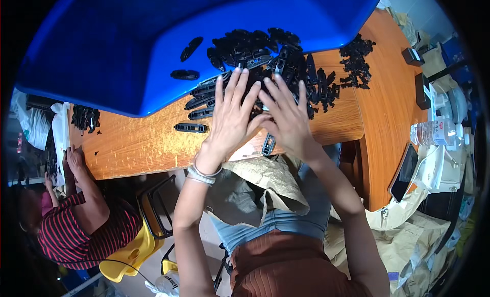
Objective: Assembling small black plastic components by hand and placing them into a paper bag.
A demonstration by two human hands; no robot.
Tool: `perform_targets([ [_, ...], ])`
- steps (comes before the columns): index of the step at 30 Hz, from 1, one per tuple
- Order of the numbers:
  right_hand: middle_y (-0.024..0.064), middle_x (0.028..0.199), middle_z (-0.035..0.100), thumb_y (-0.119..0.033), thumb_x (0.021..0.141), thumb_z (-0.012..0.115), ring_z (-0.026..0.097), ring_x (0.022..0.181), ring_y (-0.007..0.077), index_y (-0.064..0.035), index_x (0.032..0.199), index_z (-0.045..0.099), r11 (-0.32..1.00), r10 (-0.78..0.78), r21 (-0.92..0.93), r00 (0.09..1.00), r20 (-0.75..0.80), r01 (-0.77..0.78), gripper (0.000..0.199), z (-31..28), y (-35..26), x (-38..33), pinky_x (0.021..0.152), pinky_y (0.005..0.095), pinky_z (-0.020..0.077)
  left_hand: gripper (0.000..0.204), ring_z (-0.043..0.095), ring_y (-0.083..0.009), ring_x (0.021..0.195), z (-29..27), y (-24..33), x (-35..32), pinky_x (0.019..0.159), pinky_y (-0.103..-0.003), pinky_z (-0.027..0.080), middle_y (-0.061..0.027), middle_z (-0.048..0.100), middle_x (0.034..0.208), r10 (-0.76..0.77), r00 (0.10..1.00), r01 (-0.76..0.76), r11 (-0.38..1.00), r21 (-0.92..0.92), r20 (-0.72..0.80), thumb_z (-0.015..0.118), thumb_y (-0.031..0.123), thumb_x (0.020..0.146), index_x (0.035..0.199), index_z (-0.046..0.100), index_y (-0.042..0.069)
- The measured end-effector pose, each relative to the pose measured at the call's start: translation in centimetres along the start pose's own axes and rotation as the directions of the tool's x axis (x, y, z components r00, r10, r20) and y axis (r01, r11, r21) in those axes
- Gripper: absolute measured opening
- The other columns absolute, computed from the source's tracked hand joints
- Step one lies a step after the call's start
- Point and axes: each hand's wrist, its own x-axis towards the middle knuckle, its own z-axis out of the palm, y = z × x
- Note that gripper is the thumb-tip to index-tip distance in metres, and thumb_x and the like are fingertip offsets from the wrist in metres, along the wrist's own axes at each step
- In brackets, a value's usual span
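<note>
My left hand (pixel 232 118) lies flat, fingers spread, on a heap of small black plastic parts (pixel 255 57) at the near edge of a wooden table (pixel 138 144). Right beside it, my right hand (pixel 286 118) also presses palm down on the parts, fingers spread, thumbs close together. One black part (pixel 268 144) sticks out below my right palm. A single long black part (pixel 190 127) lies alone left of my left hand. The heap spills from a big blue plastic crate (pixel 153 36) tipped over the table.
Another person in a red striped top (pixel 76 230) sits at the left, a hand on the table edge. More black parts (pixel 357 62) lie far right. A water bottle (pixel 434 132), a dark phone (pixel 403 172), brown paper sacks (pixel 403 236) and a yellow stool (pixel 130 251) are around.
</note>
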Motion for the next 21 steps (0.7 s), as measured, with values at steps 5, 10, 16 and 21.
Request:
perform_targets([
  [5,0.0145,0.135,0.043,-0.015,0.092,0.039,0.03,0.132,0.0287,-0.0031,0.123,0.051,0.952,0.187,-0.176,0.929,-0.319,-0.252,0.035,-3.0,5.8,0.7,0.109,0.0484,0.0127,0.06,0.027,-0.039,0.13,-1.3,2.1,0.4,0.107,-0.056,0.016,-0.0233,0.034,0.136,0.008,0.999,-0.016,0.987,-0.157,-0.047,0.068,0.035,0.074,0.121,0.049,0.003],
  [10,0.0157,0.105,0.063,-0.026,0.095,0.038,0.055,0.108,0.0306,0.0017,0.101,0.064,0.749,0.662,0.406,0.574,-0.482,-0.523,0.038,-9.2,18.1,3.7,0.094,0.0342,0.0395,0.055,0.025,-0.0368,0.132,0.6,7.6,-0.2,0.106,-0.057,0.016,-0.0191,0.032,0.139,0.17,0.972,-0.151,0.981,-0.12,0.164,0.061,0.039,0.078,0.124,0.049,0.011],
  [16,0.0151,0.105,0.064,-0.011,0.085,0.049,0.058,0.104,0.0292,-0.0034,0.104,0.064,0.882,0.469,0.08,0.85,-0.242,-0.464,0.025,-10.3,32.7,6.9,0.093,0.0367,0.0417,0.055,0.026,-0.0342,0.132,2.1,7.8,-1.1,0.105,-0.053,0.02,-0.0184,0.031,0.14,0.062,0.968,-0.065,0.998,0.004,0.245,0.059,0.037,0.082,0.131,0.044,0.016],
  [21,0.0168,0.088,0.066,-0.009,0.084,0.05,0.06,0.08,0.0195,-0.0011,0.093,0.065,0.886,0.35,0.28,0.929,0.117,-0.369,0.019,-6.8,39.8,11.8,0.075,0.0375,0.0462,0.066,0.029,-0.0352,0.131,1.1,8.3,-1.2,0.103,-0.058,0.016,-0.0202,0.031,0.14,0.156,0.961,-0.162,0.987,0.008,0.228,0.062,0.048,0.078,0.134,0.043,0.017],
])
